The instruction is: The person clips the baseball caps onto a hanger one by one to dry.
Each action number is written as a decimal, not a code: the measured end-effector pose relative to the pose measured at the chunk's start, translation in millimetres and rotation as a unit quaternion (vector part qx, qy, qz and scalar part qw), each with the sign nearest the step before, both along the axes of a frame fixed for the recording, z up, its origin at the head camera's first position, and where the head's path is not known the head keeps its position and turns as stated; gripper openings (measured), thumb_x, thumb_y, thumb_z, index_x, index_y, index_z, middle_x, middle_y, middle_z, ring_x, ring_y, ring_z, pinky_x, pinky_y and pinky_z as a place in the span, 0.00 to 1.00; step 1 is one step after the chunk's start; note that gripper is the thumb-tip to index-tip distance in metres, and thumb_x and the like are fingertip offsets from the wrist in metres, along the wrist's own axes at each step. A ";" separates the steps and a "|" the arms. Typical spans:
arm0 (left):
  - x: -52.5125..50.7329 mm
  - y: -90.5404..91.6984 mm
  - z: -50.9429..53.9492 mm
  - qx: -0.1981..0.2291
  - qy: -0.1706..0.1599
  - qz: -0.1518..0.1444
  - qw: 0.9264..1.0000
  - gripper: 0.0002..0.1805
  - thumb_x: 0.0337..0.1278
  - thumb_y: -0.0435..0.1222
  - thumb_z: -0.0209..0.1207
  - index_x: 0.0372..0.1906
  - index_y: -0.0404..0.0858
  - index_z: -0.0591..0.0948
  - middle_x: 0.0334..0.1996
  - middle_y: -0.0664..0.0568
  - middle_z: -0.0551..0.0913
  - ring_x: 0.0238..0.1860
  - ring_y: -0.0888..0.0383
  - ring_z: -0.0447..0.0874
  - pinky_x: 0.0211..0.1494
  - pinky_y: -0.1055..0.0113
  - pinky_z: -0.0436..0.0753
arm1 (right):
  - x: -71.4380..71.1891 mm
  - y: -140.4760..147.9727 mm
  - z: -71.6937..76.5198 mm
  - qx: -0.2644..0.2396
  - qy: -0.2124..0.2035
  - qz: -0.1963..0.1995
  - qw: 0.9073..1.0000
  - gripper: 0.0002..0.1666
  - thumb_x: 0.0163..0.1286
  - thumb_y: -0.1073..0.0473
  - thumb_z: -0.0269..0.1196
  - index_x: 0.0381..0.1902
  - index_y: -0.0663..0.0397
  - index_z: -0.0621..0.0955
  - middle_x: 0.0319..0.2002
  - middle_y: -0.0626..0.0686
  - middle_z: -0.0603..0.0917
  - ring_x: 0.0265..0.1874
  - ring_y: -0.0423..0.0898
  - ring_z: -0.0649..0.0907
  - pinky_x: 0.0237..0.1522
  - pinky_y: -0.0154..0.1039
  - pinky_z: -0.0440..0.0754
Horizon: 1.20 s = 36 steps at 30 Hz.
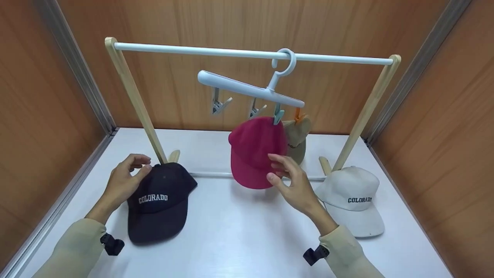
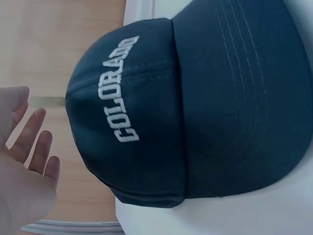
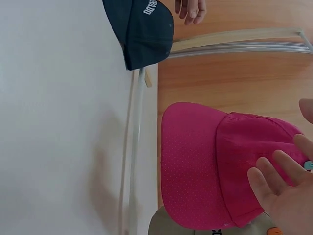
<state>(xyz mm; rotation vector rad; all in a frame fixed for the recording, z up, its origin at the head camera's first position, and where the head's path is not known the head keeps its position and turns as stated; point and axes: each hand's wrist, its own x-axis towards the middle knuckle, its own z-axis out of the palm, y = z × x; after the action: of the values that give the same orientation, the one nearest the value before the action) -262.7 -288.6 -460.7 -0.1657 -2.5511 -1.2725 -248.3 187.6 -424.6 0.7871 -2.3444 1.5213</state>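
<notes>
A dark navy baseball cap (image 1: pixel 160 208) lettered COLORADO sits on the white table at the left. My left hand (image 1: pixel 127 173) hovers by its crown with loosely bent fingers, and the left wrist view shows a gap between hand and cap. A magenta baseball cap (image 1: pixel 254 150) hangs from a hanger (image 1: pixel 251 90) by a teal clip (image 1: pixel 278 115). My right hand (image 1: pixel 291 183) is beside that cap, fingers spread and holding nothing; whether a fingertip touches it I cannot tell. Behind it a khaki cap (image 1: pixel 299 133) hangs from an orange clip (image 1: pixel 298 116).
The hanger hooks over the white rod (image 1: pixel 173 49) of a wooden-legged rack. Two grey clips, one of them the left clip (image 1: pixel 219 105), hold nothing. A white COLORADO cap (image 1: pixel 353 193) lies at the right. Wood-grain panels (image 1: pixel 444 135) enclose the table (image 1: pixel 231 239).
</notes>
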 end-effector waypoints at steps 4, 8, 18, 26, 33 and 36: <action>-2.6 -5.2 -6.1 -0.003 0.001 0.006 1.000 0.20 0.80 0.42 0.59 0.64 0.32 0.77 0.60 0.37 0.83 0.60 0.44 0.76 0.70 0.38 0.69 | 1.4 -3.2 -5.0 0.003 -0.004 0.000 1.000 0.32 0.76 0.57 0.69 0.74 0.53 0.75 0.69 0.59 0.78 0.65 0.60 0.81 0.64 0.58 0.82; -3.9 -8.9 -12.1 -0.007 -0.001 0.004 1.000 0.21 0.80 0.42 0.59 0.63 0.31 0.78 0.60 0.35 0.83 0.61 0.42 0.77 0.70 0.37 0.69 | 3.9 -7.2 -9.1 0.009 -0.007 0.005 1.000 0.33 0.76 0.58 0.69 0.74 0.56 0.75 0.69 0.59 0.78 0.65 0.60 0.81 0.65 0.55 0.82; -7.5 -16.0 -17.4 -0.018 -0.022 0.004 1.000 0.23 0.80 0.44 0.58 0.65 0.31 0.77 0.62 0.32 0.81 0.66 0.34 0.75 0.70 0.33 0.68 | 13.1 -13.0 -14.7 0.032 -0.022 0.022 0.999 0.35 0.77 0.52 0.69 0.75 0.58 0.73 0.70 0.61 0.77 0.67 0.60 0.79 0.67 0.54 0.81; -8.9 -16.8 -25.4 -0.014 -0.061 0.003 0.998 0.26 0.82 0.48 0.55 0.69 0.33 0.74 0.65 0.33 0.78 0.69 0.35 0.73 0.74 0.34 0.67 | 15.7 -13.2 -19.9 0.051 -0.024 0.024 0.998 0.34 0.76 0.55 0.69 0.74 0.58 0.74 0.70 0.57 0.76 0.68 0.62 0.78 0.67 0.59 0.80; -13.3 -20.2 -31.5 -0.006 -0.082 -0.001 0.997 0.30 0.83 0.52 0.52 0.71 0.33 0.72 0.68 0.32 0.75 0.71 0.35 0.71 0.76 0.36 0.66 | 15.1 -12.6 -24.7 0.060 -0.031 0.021 0.997 0.33 0.75 0.56 0.70 0.74 0.57 0.75 0.70 0.52 0.76 0.68 0.61 0.78 0.67 0.59 0.79; -15.1 -21.3 -32.0 -0.003 -0.094 -0.004 0.996 0.32 0.83 0.54 0.50 0.73 0.33 0.71 0.69 0.31 0.74 0.72 0.34 0.70 0.77 0.36 0.64 | 15.2 -12.3 -26.1 0.061 -0.028 0.020 0.998 0.32 0.75 0.58 0.69 0.74 0.57 0.75 0.70 0.52 0.76 0.68 0.61 0.78 0.67 0.59 0.79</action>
<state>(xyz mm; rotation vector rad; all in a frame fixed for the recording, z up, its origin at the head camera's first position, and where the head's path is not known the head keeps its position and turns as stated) -277.9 -310.0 -492.6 -0.0601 -2.7142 -1.3431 -233.1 175.3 -450.6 0.8345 -2.4972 1.4449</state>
